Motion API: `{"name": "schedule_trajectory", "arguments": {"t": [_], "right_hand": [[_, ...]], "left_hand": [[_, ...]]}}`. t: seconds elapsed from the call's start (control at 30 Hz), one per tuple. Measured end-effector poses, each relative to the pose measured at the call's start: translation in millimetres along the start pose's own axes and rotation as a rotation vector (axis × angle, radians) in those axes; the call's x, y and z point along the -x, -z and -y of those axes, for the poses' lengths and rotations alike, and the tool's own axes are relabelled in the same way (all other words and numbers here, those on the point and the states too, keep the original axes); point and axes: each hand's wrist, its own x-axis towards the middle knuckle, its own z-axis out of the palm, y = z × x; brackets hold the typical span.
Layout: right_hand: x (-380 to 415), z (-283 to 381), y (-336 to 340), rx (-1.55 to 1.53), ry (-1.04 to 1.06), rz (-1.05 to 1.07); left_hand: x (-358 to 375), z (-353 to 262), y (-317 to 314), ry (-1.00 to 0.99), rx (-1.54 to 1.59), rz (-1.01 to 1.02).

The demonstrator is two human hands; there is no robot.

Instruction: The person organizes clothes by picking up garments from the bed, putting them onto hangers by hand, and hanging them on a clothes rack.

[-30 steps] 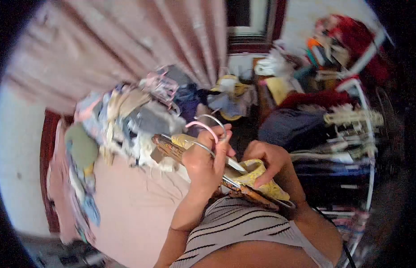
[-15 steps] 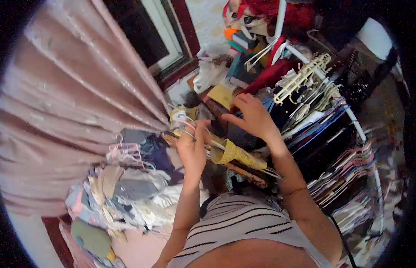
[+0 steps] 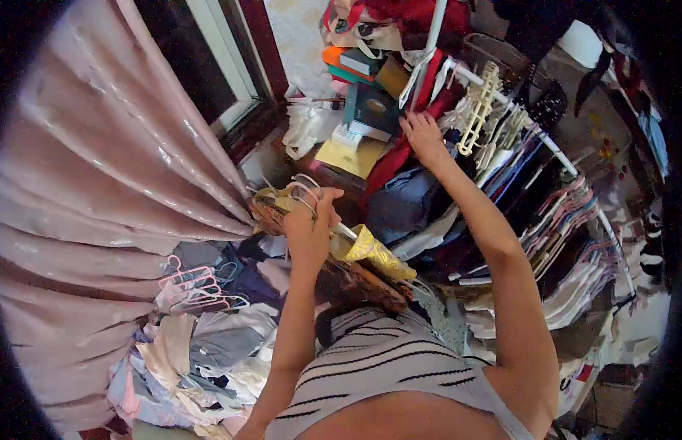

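My left hand (image 3: pixel 310 218) is closed around several clothes hangers (image 3: pixel 303 182), their hooks sticking up above the fingers. A yellow patterned garment (image 3: pixel 376 254) hangs folded over one of them, with a brown garment (image 3: pixel 359 282) beside it. Farther out, my right hand (image 3: pixel 426 141) reaches toward the near end of a clothes rack, fingers stretched out and apart. Its fingertips are right at a dark red garment (image 3: pixel 388 172) and overlap it in this view. A cream multi-hook hanger (image 3: pixel 478 110) sits on the rack to the right of that hand.
The white clothes rack (image 3: pixel 557 152) carries many garments on hangers. Boxes (image 3: pixel 374 106), a yellow envelope-like sheet (image 3: pixel 349 158) and a white plastic bag (image 3: pixel 308 128) lie by the window. Pink hangers (image 3: pixel 194 282) and piled clothes (image 3: pixel 216 352) are at lower left, beside a pink curtain (image 3: pixel 106 147).
My right hand has moved forward, away from my left hand, to the dark red garment by the rack. My left hand still grips the hangers. The view has shifted to the right.
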Motion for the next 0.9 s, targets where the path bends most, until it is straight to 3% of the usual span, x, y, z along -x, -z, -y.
{"name": "schedule_trajectory", "arguments": {"t": [0.07,0.13,0.2,0.27,0.33,0.37,0.4,0.47,0.5,0.53,0.8,0.9], "right_hand": [[2.2,-2.9,17.2,0.048,-0.15,-0.587],[11.5,-4.8,24.3,0.019,-0.231,-0.546],[22.3,-7.7,10.7,-0.089,-0.464,0.101],[31.4,-20.7,-39.8,0.018,-0.421,0.05],[32.3,-28.7,-48.3,0.094,-0.301,-0.346],[16.8,-27.9,-55.1,-0.007,-0.456,-0.267],[6.2,-25.7,-55.4,-0.007,-0.46,-0.265],[-12.3,-24.5,-52.1,-0.613,-0.894,-0.394],[-16.1,-26.2,-57.7,-0.764,-0.987,-0.559],[-12.5,-27.8,-63.9,-0.762,-0.992,-0.56],[90.0,-104.7,-155.4,-0.326,-1.165,0.033],[129.9,-164.3,-262.2,-0.115,-1.195,0.182]], "left_hand": [[-2.4,2.0,0.8,0.044,0.048,0.038],[-1.6,2.6,0.5,0.048,0.027,0.055],[-0.7,-1.0,2.3,0.06,0.041,0.078],[0.6,-0.8,3.2,0.067,0.05,0.096],[1.9,2.1,3.1,0.068,0.065,0.102],[2.0,0.9,2.6,0.076,0.054,0.103],[3.7,-0.8,1.3,0.076,0.054,0.108],[2.9,-4.2,-2.8,0.041,0.037,0.097],[1.9,-5.2,-4.1,0.035,0.038,0.101],[2.9,-6.0,-4.1,0.038,0.036,0.118],[5.4,-8.5,1.9,0.018,0.002,0.157],[6.9,-5.6,1.6,0.034,0.078,0.171]]}}
